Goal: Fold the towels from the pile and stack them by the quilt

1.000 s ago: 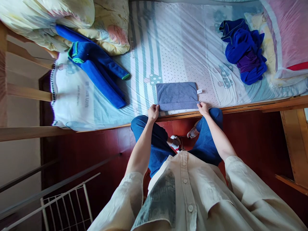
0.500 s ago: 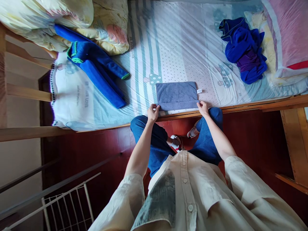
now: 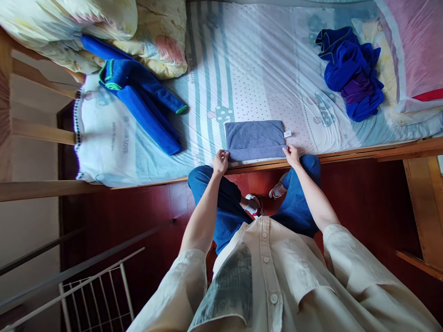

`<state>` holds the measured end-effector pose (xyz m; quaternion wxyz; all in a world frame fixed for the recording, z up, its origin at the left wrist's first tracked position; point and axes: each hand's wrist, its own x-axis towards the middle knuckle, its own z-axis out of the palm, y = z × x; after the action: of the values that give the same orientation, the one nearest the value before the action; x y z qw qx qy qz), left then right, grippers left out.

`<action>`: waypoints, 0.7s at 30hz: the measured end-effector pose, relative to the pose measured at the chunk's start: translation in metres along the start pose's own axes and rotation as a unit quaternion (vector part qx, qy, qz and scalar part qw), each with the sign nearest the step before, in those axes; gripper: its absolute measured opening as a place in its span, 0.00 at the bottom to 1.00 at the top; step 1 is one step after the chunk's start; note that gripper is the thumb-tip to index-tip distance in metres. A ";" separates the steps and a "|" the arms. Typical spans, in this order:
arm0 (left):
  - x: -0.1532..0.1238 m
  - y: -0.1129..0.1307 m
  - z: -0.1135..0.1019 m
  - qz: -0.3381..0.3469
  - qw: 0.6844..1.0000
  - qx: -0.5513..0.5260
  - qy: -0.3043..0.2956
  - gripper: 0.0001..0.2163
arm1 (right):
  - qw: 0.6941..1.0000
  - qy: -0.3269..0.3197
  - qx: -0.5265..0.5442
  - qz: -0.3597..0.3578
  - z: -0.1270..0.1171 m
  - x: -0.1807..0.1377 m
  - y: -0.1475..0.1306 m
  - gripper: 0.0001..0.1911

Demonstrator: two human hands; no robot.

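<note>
A grey-blue towel [image 3: 255, 134] lies flat on the bed near its front edge, with a strip along the near side folded over. A small white tag sticks out at its right side. My left hand [image 3: 220, 162] pinches the near left corner of the fold. At the opposite corner, my right hand [image 3: 291, 155] grips the fold's right end between thumb and fingers. The towel rests on the patterned sheet between both hands.
Blue garments with green trim [image 3: 145, 97] lie on the bed to the left, beside a yellow quilt [image 3: 162, 41]. Crumpled blue and purple clothes [image 3: 353, 74] sit at the right near a pink bag [image 3: 411, 55]. A wooden bed rail [image 3: 363, 152] borders the front; a white rack [image 3: 97, 295] stands lower left.
The view has shifted very slightly. Both hands stay at the corners of the towel's folded strip, and the towel looks nearly unchanged.
</note>
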<state>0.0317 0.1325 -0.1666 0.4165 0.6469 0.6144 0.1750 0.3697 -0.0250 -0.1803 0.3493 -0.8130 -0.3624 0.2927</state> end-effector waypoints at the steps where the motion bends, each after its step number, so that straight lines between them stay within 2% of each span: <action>1: 0.000 0.000 0.000 -0.001 1.000 0.011 0.005 0.10 | 1.000 0.001 -0.014 0.003 0.000 0.000 0.001 0.20; 9: 0.002 -0.004 0.003 -0.024 0.999 0.036 0.000 0.08 | 0.999 0.010 -0.048 0.022 0.006 0.000 0.007 0.14; 21: 0.001 0.000 0.004 -0.041 0.997 0.061 -0.008 0.06 | 0.998 0.016 -0.030 0.048 0.001 -0.006 -0.007 0.15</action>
<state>0.0349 0.1322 -0.1693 0.3879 0.6470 0.6463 0.1150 0.3626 -0.0256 -0.1741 0.3161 -0.8441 -0.3261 0.2849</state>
